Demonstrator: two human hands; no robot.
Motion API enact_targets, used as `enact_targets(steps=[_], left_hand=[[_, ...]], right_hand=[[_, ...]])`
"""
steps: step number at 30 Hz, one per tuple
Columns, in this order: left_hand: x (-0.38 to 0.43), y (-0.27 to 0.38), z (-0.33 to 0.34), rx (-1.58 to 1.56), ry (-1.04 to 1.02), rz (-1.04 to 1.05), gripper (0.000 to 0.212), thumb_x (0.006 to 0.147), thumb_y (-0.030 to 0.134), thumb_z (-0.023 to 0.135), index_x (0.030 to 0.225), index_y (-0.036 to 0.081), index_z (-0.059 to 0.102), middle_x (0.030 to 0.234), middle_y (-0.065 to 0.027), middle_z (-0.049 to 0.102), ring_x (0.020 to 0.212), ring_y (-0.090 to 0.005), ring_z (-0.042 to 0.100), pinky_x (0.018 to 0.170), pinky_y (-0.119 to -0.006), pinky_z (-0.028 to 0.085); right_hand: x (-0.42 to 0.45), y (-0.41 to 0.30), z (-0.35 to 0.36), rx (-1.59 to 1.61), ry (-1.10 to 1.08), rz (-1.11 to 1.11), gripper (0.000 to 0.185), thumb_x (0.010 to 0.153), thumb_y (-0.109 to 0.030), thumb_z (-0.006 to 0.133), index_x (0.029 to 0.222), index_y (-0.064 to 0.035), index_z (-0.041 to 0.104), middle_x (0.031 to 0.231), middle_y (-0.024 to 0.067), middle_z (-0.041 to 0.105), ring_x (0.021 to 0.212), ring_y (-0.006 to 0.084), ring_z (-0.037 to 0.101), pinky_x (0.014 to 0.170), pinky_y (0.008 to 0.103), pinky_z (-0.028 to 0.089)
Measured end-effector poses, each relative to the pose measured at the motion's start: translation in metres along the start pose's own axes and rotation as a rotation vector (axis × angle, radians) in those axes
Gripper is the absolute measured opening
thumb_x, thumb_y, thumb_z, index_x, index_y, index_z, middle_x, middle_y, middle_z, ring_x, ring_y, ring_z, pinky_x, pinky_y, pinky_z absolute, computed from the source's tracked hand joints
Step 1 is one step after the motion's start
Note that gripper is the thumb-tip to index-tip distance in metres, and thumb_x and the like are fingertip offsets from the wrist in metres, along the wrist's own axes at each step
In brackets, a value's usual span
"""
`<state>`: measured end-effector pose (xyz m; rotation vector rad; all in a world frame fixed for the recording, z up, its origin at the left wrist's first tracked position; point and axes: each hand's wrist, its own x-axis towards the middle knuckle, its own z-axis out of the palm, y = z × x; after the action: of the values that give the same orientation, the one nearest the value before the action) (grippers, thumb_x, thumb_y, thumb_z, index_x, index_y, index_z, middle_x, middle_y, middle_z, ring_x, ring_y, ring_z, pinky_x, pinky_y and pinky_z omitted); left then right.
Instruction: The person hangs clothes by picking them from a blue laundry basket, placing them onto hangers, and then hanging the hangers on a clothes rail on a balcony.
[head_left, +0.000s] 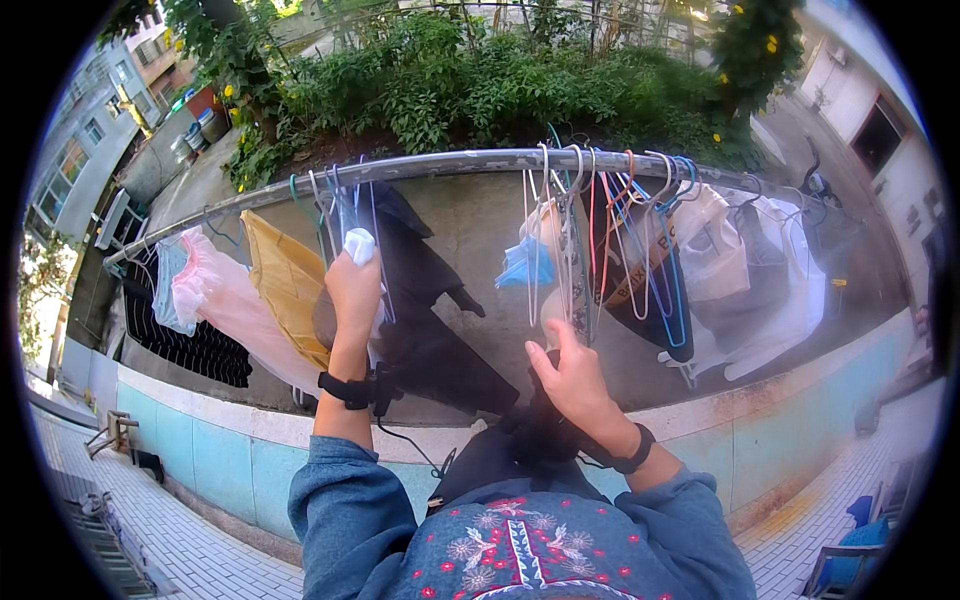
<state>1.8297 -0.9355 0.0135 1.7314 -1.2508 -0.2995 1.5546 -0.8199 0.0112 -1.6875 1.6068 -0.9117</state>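
Note:
My left hand (354, 289) is closed in a fist, with a bunched white cloth (360, 246) sticking out of its top. It is in front of a pale purple wire hanger (384, 259) and a dark garment (420, 300) hanging from the metal rail (480, 159). My right hand (570, 379) is lower and to the right, thumb and index finger apart. Dark cloth (541, 397) shows just under it; whether the other fingers hold it is unclear. Beyond those fingertips hang a beige bra (555, 309), a blue face mask (530, 262) and several hangers (640, 262).
Along the rail's left hang a yellow garment (285, 274), a pink garment (232, 292) and a black striped garment (180, 330). White garments (799, 277) hang at right. A turquoise-tiled low wall (225, 457) runs below. Green plants (480, 90) grow behind. A wooden stool (112, 433) stands left.

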Motion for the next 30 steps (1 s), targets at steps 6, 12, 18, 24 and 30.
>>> enact_targets(steps=[6,12,18,24,30], left_hand=[[-0.015,0.006,-0.021,0.214,-0.019,0.087,0.038,0.081,0.029,0.065,0.095,-0.005,0.060,0.077,-0.0223,0.062,0.075,-0.0373,0.062,0.068,-0.041,0.047],[-0.092,0.052,-0.072,-0.273,-0.191,0.278,0.032,0.076,0.008,0.069,0.103,-0.005,0.058,0.084,-0.0136,0.062,0.074,-0.0212,0.059,0.068,-0.031,0.047],[-0.114,0.072,-0.060,-0.586,-0.651,0.359,0.032,0.075,0.003,0.067,0.106,-0.001,0.059,0.089,-0.0074,0.063,0.078,-0.0123,0.060,0.071,-0.026,0.046],[-0.102,0.056,0.002,-0.531,-0.534,0.181,0.035,0.082,0.009,0.063,0.114,-0.002,0.054,0.097,-0.0082,0.062,0.088,-0.0138,0.059,0.078,-0.027,0.046],[-0.071,0.013,0.050,-0.704,-0.792,-0.395,0.053,0.083,0.019,0.060,0.127,-0.005,0.042,0.085,-0.0084,0.060,0.075,-0.0157,0.057,0.069,-0.029,0.046]], right_hand=[[0.055,0.018,0.040,-0.306,0.231,-0.096,0.029,0.085,-0.024,0.058,0.094,0.0031,0.051,0.064,0.0255,0.058,0.063,0.0438,0.059,0.059,0.0494,0.048],[0.066,0.001,0.071,-0.319,0.144,-0.149,0.016,0.083,-0.015,0.056,0.080,0.0004,0.051,0.063,0.0226,0.060,0.060,0.0398,0.060,0.055,0.0486,0.048],[0.066,-0.034,0.109,-0.215,-0.094,-0.262,0.016,0.083,-0.014,0.055,0.080,0.0007,0.049,0.065,0.0198,0.060,0.060,0.0385,0.061,0.054,0.0434,0.049],[0.064,-0.022,0.117,0.149,-0.265,-0.286,0.018,0.082,-0.016,0.056,0.086,0.0010,0.050,0.072,0.0205,0.059,0.065,0.0374,0.060,0.061,0.0380,0.048],[0.034,0.031,0.091,-0.013,-0.520,-0.063,0.020,0.081,-0.017,0.058,0.090,0.0014,0.061,0.077,0.0211,0.063,0.073,0.0346,0.063,0.067,0.0382,0.049]])
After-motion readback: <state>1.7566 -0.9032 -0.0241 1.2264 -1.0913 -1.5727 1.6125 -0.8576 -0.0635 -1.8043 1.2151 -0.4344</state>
